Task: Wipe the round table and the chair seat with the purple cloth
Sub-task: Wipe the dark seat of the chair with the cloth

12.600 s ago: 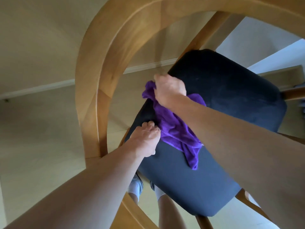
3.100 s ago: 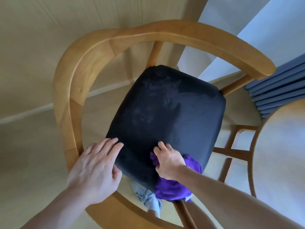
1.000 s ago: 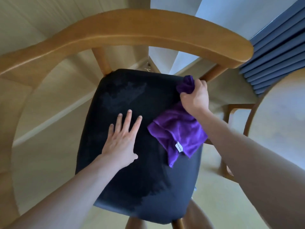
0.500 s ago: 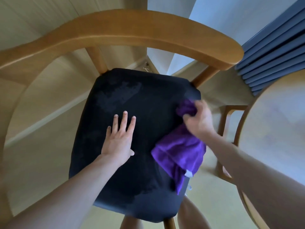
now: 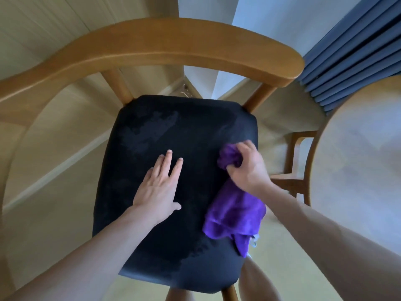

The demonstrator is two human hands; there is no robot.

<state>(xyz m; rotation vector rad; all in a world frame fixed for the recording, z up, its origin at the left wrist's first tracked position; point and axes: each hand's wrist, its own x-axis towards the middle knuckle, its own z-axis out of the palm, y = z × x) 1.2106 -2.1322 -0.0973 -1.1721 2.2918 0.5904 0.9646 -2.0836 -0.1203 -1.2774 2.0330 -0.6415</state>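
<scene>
Wooden chair frame (image 5: 165, 48) curves round my black seat (image 5: 191, 131); desk (image 5: 358, 159) at right. Left grip (image 5: 159, 187) released, flat on the seat's middle. Right grip (image 5: 249, 168) clenched on the cloth (image 5: 236, 216), bunched at the seat's right edge, tail hanging over.

Left hand (image 5: 159, 187): flat on the dark chair seat (image 5: 173, 135), fingers straight and pointing away.
Right hand (image 5: 247, 166): bunching the purple cloth (image 5: 234, 216) at the seat's right side (the rest trails back toward the front corner and over the edge).
Seat: patchy lighter marks near the back.
Backrest (image 5: 165, 48): curved wood, arching over the seat.
Round table (image 5: 364, 161): pale, at far right, with blue curtain (image 5: 355, 55) pleats behind it.
</scene>
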